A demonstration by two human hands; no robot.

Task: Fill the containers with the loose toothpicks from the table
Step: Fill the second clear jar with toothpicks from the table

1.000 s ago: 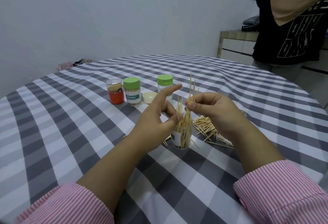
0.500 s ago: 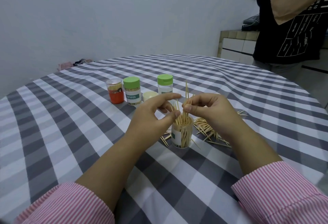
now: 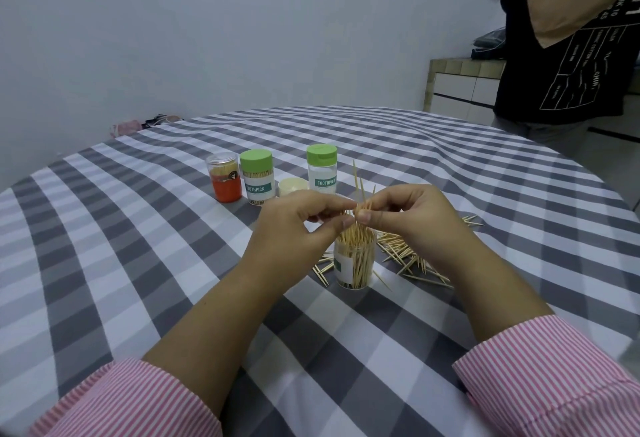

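Hands (image 3: pixel 294 228) (image 3: pixel 412 218) pinching toothpicks (image 3: pixel 358 190) above container (image 3: pixel 354 260)

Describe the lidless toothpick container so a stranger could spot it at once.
On the checked tablecloth, find the two hands. Directly under them stands the clear open container, bristling with toothpicks. Unlike the three capped containers behind, it has no lid.

Left grip (image 3: pixel 298 225) and right grip (image 3: pixel 412 218) pinch together, fingertips meeting, forearms converging

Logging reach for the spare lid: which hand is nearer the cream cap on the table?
Left. The left hand sits just in front of the cream cap; the right hand is off to the cap's right.
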